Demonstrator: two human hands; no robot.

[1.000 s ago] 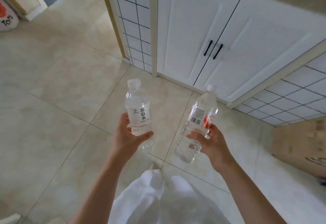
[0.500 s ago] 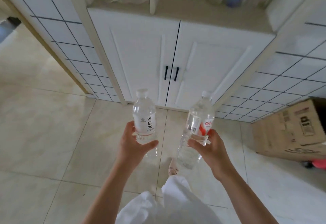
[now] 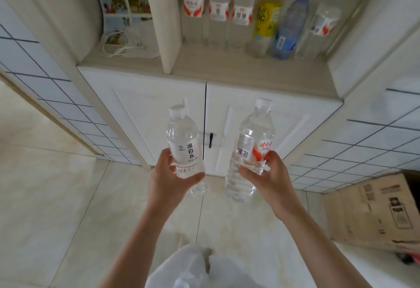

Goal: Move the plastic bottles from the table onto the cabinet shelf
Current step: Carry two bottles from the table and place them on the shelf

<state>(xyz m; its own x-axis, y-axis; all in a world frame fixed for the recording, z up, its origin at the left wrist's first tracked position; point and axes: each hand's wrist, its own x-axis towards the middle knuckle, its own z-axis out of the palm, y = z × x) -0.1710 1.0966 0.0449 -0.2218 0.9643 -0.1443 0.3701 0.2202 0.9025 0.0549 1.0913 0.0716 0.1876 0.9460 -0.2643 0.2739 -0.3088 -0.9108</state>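
Plastic bottles: 6 already stand on the pale wood cabinet shelf (image 3: 238, 72), and we carry 2 more toward it.
Our left hand (image 3: 169, 174) grips a clear white-labelled bottle (image 3: 185, 142); our right hand (image 3: 264, 174) grips a clear red-labelled bottle (image 3: 250, 149). Both are upright, capped, near the white cabinet doors (image 3: 250, 110), not yet shelved.

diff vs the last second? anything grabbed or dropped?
Nothing grabbed or dropped. The view has tilted up and closer: the cabinet shelf and its row of bottles now show. Left hand still holds the white-label bottle, right hand the red-label bottle, both upright.
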